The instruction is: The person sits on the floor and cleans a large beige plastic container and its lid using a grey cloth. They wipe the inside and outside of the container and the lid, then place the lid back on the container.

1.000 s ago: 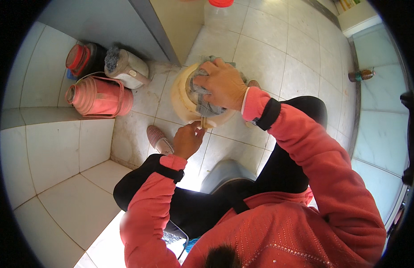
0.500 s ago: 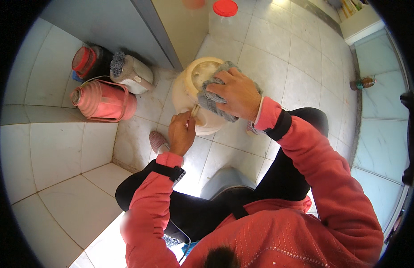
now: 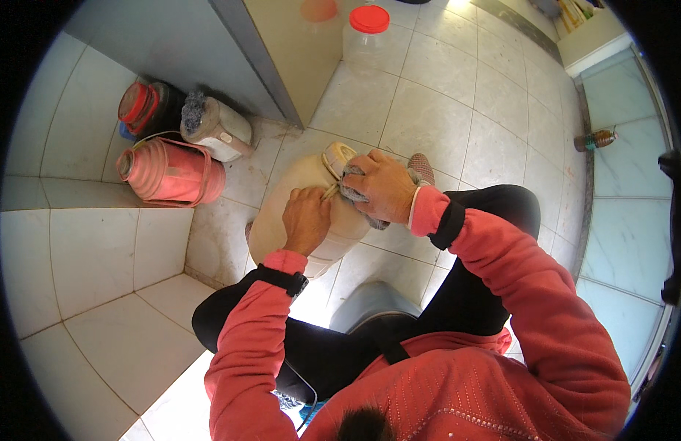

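A large cream plastic jug (image 3: 296, 213) lies tilted on the tiled floor (image 3: 443, 95) in front of the seated person, its neck and handle end pointing away toward the grey cabinet wall (image 3: 157, 51). The left hand (image 3: 307, 219) rests on the upper side of the jug near its shoulder, fingers curled down against the plastic and pinching what looks like a thin stick or cord, though it is too small to be sure. The right hand (image 3: 381, 187) is closed around a crumpled grey cloth (image 3: 353, 192), pressing it against the jug just beside the neck. Both forearms are in pink sleeves with dark cuffs. To the left of the jug, against the wall, a pink flask (image 3: 171, 174) lies on its side, with a cloth-stopped pale container (image 3: 217, 128) and a dark container with a red lid (image 3: 143, 106) just behind it. Farther off on the floor stands a clear jar with a red cap (image 3: 368, 35), and well apart at the right a small brown bottle (image 3: 595, 138) lies near the wall.
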Tool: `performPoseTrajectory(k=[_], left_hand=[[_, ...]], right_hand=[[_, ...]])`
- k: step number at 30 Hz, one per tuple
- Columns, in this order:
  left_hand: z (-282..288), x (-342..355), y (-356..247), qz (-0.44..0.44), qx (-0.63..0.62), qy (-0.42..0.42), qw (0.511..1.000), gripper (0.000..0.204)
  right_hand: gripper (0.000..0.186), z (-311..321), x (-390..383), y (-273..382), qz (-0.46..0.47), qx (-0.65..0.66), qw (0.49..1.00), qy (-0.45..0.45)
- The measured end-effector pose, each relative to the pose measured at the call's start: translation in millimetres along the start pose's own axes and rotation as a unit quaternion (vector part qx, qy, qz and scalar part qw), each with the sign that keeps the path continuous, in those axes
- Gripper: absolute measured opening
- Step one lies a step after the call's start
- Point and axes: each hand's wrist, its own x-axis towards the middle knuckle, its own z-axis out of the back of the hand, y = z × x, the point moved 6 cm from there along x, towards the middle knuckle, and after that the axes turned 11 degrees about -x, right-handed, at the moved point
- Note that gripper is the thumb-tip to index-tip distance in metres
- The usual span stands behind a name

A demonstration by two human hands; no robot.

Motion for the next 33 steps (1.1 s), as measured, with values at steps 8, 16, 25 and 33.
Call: performPoseTrajectory(k=[8,16,25,33], left_hand=[[-10,4,-2,-0.022,-0.011,-0.007,1.000,0.013],[-19,13,10,-0.003,0.031,0.013,0.999,0.015],[-50,17,13,-0.049,0.017,0.023,0.998,0.016],[-95,6,4,-0.123,0.012,0.033,0.992,0.014]], right_hand=[[0.034,-28,-27,5,-0.015,-0.021,0.993,0.118],[0.034,-44,-40,-18,-0.088,0.065,0.966,0.235],[0.039,-58,-9,-35,-0.168,0.040,0.983,0.068],[0.037,-109,-67,-61,-0.281,0.089,0.922,0.251]])
